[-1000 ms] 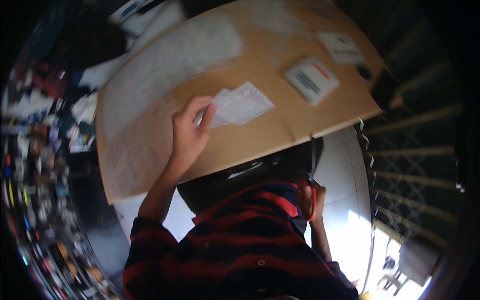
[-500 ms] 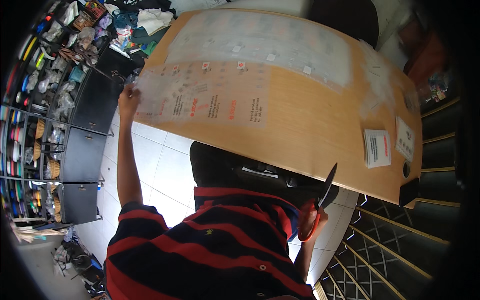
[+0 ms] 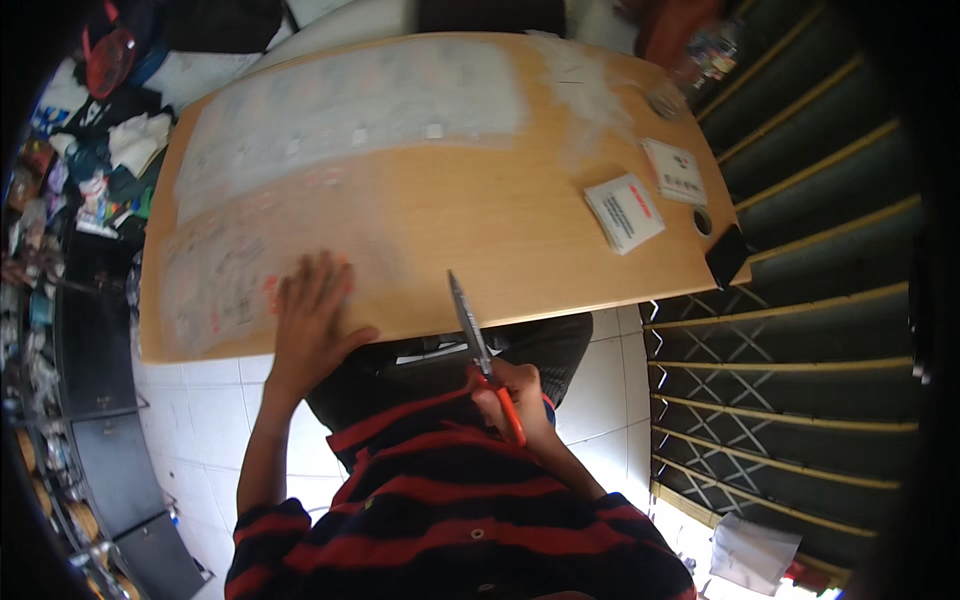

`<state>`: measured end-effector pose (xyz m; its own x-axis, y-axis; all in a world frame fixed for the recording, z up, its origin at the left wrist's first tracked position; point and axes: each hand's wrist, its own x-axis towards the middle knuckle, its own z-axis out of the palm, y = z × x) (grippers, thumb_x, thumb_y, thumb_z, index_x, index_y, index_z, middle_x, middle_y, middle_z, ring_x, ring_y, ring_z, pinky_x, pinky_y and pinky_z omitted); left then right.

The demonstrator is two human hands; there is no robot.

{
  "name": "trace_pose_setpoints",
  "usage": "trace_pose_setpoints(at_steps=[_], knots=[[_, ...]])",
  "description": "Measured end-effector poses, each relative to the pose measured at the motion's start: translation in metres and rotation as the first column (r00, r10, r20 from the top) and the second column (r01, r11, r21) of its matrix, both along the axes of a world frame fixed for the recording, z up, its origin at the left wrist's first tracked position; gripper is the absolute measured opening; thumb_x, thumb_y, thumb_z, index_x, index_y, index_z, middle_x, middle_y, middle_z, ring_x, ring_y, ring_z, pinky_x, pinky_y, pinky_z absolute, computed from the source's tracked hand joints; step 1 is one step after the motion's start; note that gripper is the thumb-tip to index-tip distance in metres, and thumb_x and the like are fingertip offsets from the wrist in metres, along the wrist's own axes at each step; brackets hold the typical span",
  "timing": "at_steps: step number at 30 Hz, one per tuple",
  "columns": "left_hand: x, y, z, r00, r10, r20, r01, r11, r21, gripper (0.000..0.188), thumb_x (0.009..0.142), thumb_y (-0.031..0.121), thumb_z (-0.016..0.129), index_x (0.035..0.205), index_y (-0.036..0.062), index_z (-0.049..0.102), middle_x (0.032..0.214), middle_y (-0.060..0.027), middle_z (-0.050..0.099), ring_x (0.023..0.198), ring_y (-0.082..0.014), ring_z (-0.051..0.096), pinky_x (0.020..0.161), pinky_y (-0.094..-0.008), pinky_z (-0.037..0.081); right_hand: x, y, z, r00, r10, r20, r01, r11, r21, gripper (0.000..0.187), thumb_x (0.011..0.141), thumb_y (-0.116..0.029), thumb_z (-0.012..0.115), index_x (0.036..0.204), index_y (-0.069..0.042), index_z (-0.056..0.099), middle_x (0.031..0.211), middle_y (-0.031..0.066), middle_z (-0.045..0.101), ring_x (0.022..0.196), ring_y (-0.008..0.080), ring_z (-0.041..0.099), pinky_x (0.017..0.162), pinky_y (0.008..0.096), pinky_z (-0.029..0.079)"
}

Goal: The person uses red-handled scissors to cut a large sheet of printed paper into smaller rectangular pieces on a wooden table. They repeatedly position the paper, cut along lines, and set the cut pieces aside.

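Observation:
My left hand [image 3: 315, 318] lies with fingers spread on a clear plastic sheet [image 3: 215, 265] printed in red and black, near the front edge of the wooden table [image 3: 480, 215]. Gripped in my right hand [image 3: 520, 395] is a pair of scissors [image 3: 468, 318] with orange-red handles. Its long dark blades look closed and point away from me, the tips over the table's front edge. Behind the printed sheet, a wide layer of whitish translucent plastic [image 3: 330, 95] covers the table's far left part.
A stack of white printed cards [image 3: 625, 212] lies on the right side, with another printed card pile [image 3: 675, 170] beyond it. Close by are a tape roll [image 3: 702, 220] and a flat black object [image 3: 727, 257]. Crumpled clear plastic [image 3: 585, 90] lies farther back. A folding metal gate [image 3: 780, 330] stands at right.
My left hand has moved from the sheet's left edge to its front right, opening flat. My right hand has brought the scissors up and left to the table edge. The view has turned right.

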<state>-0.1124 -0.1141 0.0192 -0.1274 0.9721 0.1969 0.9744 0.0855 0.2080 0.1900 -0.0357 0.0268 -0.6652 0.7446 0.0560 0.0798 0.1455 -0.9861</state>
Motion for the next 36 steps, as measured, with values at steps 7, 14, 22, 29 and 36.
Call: trace_pose_setpoints(at_steps=[7, 14, 22, 29, 36], knots=[[0.026, -0.010, 0.008, 0.993, -0.119, 0.000, 0.118, 0.987, 0.106, 0.064, 0.080, 0.034, 0.074, 0.136, 0.0099, 0.056, 0.145, -0.0111, 0.049, 0.132, -0.0370, 0.043, 0.103, -0.0538, 0.035, -0.003, -0.013, -0.004, 0.997, -0.074, -0.025, 0.069, 0.984, -0.166, 0.026, 0.092, -0.023, 0.067, 0.089, 0.002, 0.058, 0.060, 0.0061, 0.061, 0.045, 0.0107, 0.054, 0.042, 0.0248, 0.042], [0.064, -0.008, 0.002, 0.967, -0.141, 0.211, 0.031, 0.891, 0.452, 0.037, 0.083, 0.015, 0.068, 0.119, 0.0113, 0.066, 0.117, -0.0050, 0.069, 0.107, -0.0248, 0.063, 0.092, -0.0412, 0.045, -0.022, 0.010, -0.007, 0.974, -0.156, -0.163, 0.124, 0.974, -0.190, 0.037, 0.097, -0.028, 0.059, 0.110, 0.005, 0.048, 0.085, 0.0180, 0.071, 0.041, 0.0137, 0.055, 0.037, 0.0233, 0.038], [0.085, -0.009, -0.019, 0.882, -0.361, 0.304, 0.230, 0.891, 0.392, 0.032, 0.085, 0.016, 0.067, 0.116, 0.0122, 0.067, 0.120, -0.0041, 0.068, 0.110, -0.0228, 0.064, 0.093, -0.0407, 0.047, -0.023, 0.042, -0.008, 0.937, -0.300, -0.179, 0.252, 0.936, -0.247, 0.038, 0.101, -0.029, 0.051, 0.117, 0.005, 0.050, 0.083, 0.0121, 0.062, 0.069, 0.0206, 0.061, 0.066, 0.0320, 0.049], [0.058, -0.013, 0.001, 0.920, -0.301, 0.252, 0.257, 0.947, 0.191, 0.055, 0.092, 0.043, 0.062, 0.137, 0.0118, 0.055, 0.148, -0.0090, 0.048, 0.140, -0.0285, 0.040, 0.114, -0.0571, 0.025, -0.031, 0.031, -0.001, 0.928, -0.368, -0.060, 0.365, 0.929, -0.066, 0.024, 0.086, -0.007, 0.061, 0.106, 0.004, 0.060, 0.095, 0.0102, 0.065, 0.087, 0.0176, 0.060, 0.080, 0.0315, 0.046], [-0.048, -0.034, -0.008, 0.983, 0.182, -0.040, -0.184, 0.981, -0.058, 0.061, 0.099, 0.045, 0.047, 0.153, 0.0178, 0.034, 0.160, -0.0117, 0.027, 0.149, -0.0332, 0.021, 0.116, -0.0646, 0.009, 0.028, 0.060, 0.019, 0.948, -0.302, -0.095, 0.308, 0.950, 0.047, 0.003, 0.088, 0.000, 0.054, 0.089, -0.001, 0.057, 0.058, 0.0025, 0.053, 0.042, 0.0091, 0.047, 0.039, 0.0242, 0.037]])
